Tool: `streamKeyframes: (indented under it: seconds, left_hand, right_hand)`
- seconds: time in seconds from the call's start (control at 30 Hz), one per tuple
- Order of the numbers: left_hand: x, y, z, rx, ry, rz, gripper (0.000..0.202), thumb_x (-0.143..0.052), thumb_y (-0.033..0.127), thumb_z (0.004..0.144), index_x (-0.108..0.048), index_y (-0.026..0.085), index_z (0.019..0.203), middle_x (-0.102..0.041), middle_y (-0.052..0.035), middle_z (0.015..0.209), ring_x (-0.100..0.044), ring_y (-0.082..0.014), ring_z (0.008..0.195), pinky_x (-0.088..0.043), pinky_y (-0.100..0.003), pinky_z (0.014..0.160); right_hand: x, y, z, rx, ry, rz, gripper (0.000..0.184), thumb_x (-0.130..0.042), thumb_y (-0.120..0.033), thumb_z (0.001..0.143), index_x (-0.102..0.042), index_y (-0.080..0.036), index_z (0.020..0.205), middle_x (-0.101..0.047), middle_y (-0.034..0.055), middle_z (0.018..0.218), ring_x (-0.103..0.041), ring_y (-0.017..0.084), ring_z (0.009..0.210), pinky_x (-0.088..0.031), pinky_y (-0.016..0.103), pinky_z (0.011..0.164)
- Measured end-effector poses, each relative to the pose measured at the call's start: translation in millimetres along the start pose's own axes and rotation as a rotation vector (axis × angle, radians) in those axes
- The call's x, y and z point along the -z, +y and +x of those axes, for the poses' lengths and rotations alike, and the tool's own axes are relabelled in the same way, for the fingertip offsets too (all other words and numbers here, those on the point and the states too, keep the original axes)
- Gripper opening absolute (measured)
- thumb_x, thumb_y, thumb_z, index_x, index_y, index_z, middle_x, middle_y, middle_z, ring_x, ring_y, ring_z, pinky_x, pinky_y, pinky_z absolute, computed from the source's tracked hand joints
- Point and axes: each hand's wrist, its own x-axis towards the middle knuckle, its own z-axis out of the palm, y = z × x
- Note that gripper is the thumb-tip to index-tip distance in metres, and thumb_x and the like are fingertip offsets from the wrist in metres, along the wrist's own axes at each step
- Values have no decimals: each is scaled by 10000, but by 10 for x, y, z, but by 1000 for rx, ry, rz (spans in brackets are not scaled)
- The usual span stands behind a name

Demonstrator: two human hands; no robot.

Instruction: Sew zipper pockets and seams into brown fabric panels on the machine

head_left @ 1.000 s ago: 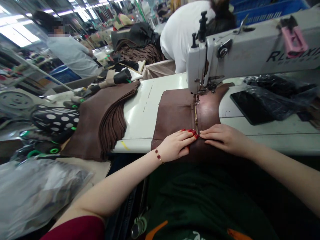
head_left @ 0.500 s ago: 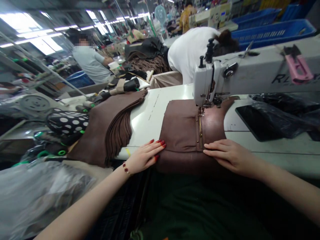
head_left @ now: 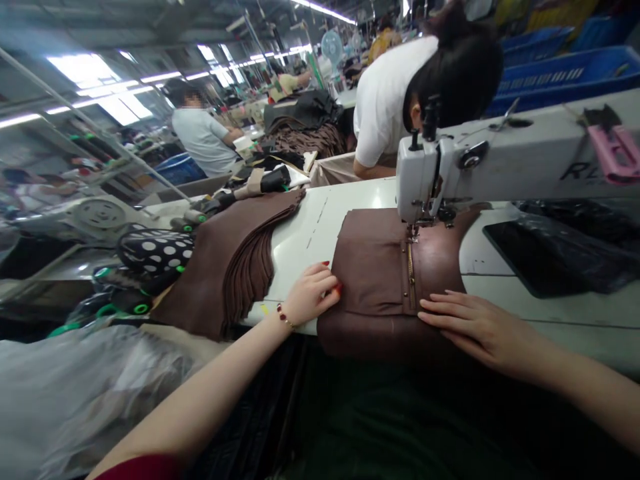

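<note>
A brown leather panel (head_left: 373,267) with a brass zipper (head_left: 411,270) set into it lies under the sewing machine's presser foot (head_left: 414,233). At the panel's left edge, my left hand (head_left: 315,293) has its fingers curled in, thumb and fingertips closed at the leather's border. My right hand (head_left: 480,327) rests flat on the panel just right of the zipper's near end, its fingers stretched out. The panel's near part hangs over the table's front edge towards my lap. Leather behind the machine head is partly hidden.
Left of the panel lies a stack of brown leather pieces (head_left: 240,260). A dark phone-like slab (head_left: 530,260) and black plastic wrap (head_left: 585,233) lie right of it. Pink-handled snippers (head_left: 613,150) sit on the machine arm (head_left: 540,153). A co-worker in white (head_left: 387,100) bends behind the machine.
My left hand has gone from outstretched fingers to curled ones at the panel's edge. My right hand stays flat on the leather. The view has shifted slightly, and the co-worker's head shows more.
</note>
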Motion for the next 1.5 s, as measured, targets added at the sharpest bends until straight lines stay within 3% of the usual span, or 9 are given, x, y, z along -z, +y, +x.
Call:
streamKeyframes:
  seconds: [0.07, 0.13, 0.23, 0.4, 0.73, 1.27, 1.4, 1.5]
  left_hand:
    - [-119, 174, 312, -32, -4, -64, 227, -472, 311, 955, -647, 187, 1031, -666, -81, 1078, -572, -208, 1118, -416, -415, 1097]
    - [-256, 326, 560, -126, -69, -116, 373, -524, 363, 943, -552, 211, 1283, -547, -87, 1372, -460, -229, 1312, -332, -430, 1161]
    - [-418, 445, 736, -200, -189, -127, 551, -549, 425, 933, -396, 303, 1448, -362, -20, 1551, -264, -263, 1459, -205, -495, 1208]
    - [-473, 435, 735, -158, -232, -130, 578, -534, 460, 929, -366, 339, 1468, -357, 12, 1555, -286, -249, 1452, -143, -484, 1220]
    - [-439, 341, 918, -133, -243, -158, 590, -563, 465, 904, -390, 336, 1453, -384, 20, 1539, -294, -233, 1447, -157, -459, 1220]
    - [-525, -13, 1286, -176, -215, -154, 568, -565, 460, 906, -419, 321, 1437, -414, -24, 1522, -328, -270, 1427, -171, -495, 1205]
    - [-457, 14, 1209, -206, -207, -166, 488, -501, 339, 952, -428, 273, 1431, -435, -37, 1508, -317, -245, 1435, -135, -475, 1223]
    - [-399, 61, 1088, -274, -282, -249, 437, -424, 206, 966, -456, 251, 1400, -490, -32, 1466, -368, -175, 1410, -163, -397, 1230]
  right_hand:
    - [2, -10, -7, -7, -1, -1, 518, -504, -204, 937, -445, -354, 1429, -507, -17, 1459, -471, 204, 1337, -427, 472, 1095]
    - [7, -15, -6, -16, -17, -23, 519, -494, -201, 942, -436, -354, 1435, -505, -23, 1460, -466, 201, 1340, -435, 471, 1092]
    - [26, -15, 12, -23, -53, -47, 522, -492, -212, 944, -425, -357, 1441, -505, -24, 1460, -472, 209, 1334, -450, 484, 1077]
    - [73, -3, 66, -9, -89, -66, 533, -500, -224, 939, -416, -364, 1446, -511, -21, 1454, -505, 215, 1302, -447, 490, 1074]
    - [95, 139, 143, -15, -99, -100, 543, -499, -221, 932, -412, -328, 1457, -482, -26, 1478, -454, 214, 1345, -482, 442, 1047]
    - [92, 516, 404, -20, -51, -88, 508, -500, -199, 927, -462, -297, 1425, -513, 12, 1454, -477, 242, 1320, -461, 485, 1051]
    - [98, 602, 467, -38, -50, -79, 494, -501, -203, 932, -471, -296, 1416, -520, 11, 1448, -482, 241, 1315, -453, 486, 1057]
    - [115, 680, 508, -39, -44, -70, 489, -495, -196, 938, -472, -304, 1415, -528, 9, 1441, -485, 235, 1313, -448, 486, 1064]
